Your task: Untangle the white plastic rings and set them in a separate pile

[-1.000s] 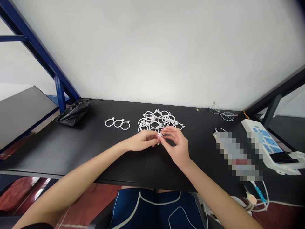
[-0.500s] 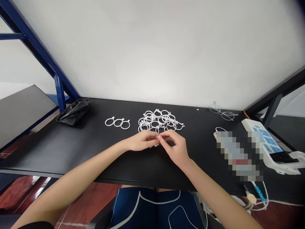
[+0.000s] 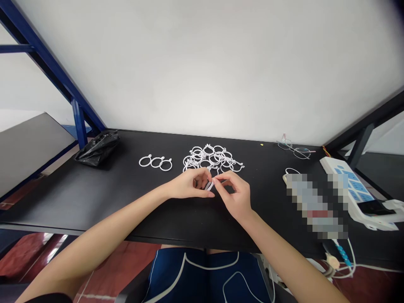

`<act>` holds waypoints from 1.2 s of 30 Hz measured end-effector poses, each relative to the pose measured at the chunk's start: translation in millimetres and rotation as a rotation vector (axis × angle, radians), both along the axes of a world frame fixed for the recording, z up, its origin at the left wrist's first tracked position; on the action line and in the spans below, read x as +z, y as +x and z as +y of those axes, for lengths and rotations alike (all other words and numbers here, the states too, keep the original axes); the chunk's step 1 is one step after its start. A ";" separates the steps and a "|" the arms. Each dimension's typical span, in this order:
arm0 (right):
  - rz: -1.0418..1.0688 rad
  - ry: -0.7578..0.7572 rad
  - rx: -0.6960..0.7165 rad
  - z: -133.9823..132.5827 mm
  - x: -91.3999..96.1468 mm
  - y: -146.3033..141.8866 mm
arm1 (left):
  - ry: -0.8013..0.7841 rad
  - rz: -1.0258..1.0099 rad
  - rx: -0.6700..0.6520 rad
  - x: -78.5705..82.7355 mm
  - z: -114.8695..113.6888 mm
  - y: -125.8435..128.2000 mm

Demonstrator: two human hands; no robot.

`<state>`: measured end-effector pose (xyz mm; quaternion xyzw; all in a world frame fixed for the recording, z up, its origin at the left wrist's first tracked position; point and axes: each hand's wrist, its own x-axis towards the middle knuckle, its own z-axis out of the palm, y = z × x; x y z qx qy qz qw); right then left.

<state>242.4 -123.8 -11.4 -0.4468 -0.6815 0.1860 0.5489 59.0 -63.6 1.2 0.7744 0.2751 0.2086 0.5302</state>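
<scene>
A white plastic curtain ring (image 3: 209,185) is between my two hands, partly hidden by the fingers. My right hand (image 3: 235,194) pinches its upper end between thumb and index finger. Curled around the ring's other side are the fingers of my left hand (image 3: 191,184), while its thumb stretches out below, apart from those fingers. Just beyond my hands lies a loose pile of similar white rings (image 3: 215,159), each with a small eyelet. Off to the left, several rings (image 3: 157,162) lie in a short row, touching or slightly overlapping.
The black table (image 3: 132,210) meets a pale wall at the back. A crumpled black plastic bag (image 3: 98,148) rests at the left. On the right are eyeglasses (image 3: 293,148), a blurred-out phone-like object (image 3: 315,206) with a cable, and a white power strip (image 3: 350,185).
My left thumb has moved down, away from the fingers, opening a gap that shows more of the ring. My right hand has shifted slightly right, still pinching.
</scene>
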 end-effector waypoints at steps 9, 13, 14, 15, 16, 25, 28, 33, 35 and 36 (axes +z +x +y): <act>0.025 0.029 0.010 -1.2 2.7 0.3 | 0.100 0.038 0.023 -0.2 2.4 -1.9; 0.028 0.052 0.021 -0.8 2.9 0.4 | 0.128 0.047 0.029 0.4 2.5 -2.1; 0.030 0.057 0.024 -0.7 2.7 0.4 | 0.134 0.048 0.037 0.5 2.4 -2.1; 0.032 0.060 0.028 -0.7 2.5 0.4 | 0.136 0.048 0.044 0.6 2.4 -2.2; 0.034 0.060 0.032 -0.7 2.4 0.3 | 0.135 0.046 0.049 0.8 2.4 -2.3; 0.008 0.043 0.025 -0.6 3.0 -0.4 | 0.095 0.016 0.034 1.9 4.1 -3.0; 0.008 0.018 0.011 -0.7 1.1 0.5 | 0.103 -0.001 0.056 1.5 4.5 -3.2; 0.020 -0.048 0.028 -1.2 -3.3 2.3 | 0.104 -0.044 0.090 0.2 4.7 -3.7; 0.018 -0.066 0.025 -1.0 -4.6 2.8 | 0.103 -0.064 0.094 0.6 4.6 -3.7; 0.016 -0.075 0.024 -0.9 -5.0 3.0 | 0.102 -0.070 0.095 1.0 4.6 -3.7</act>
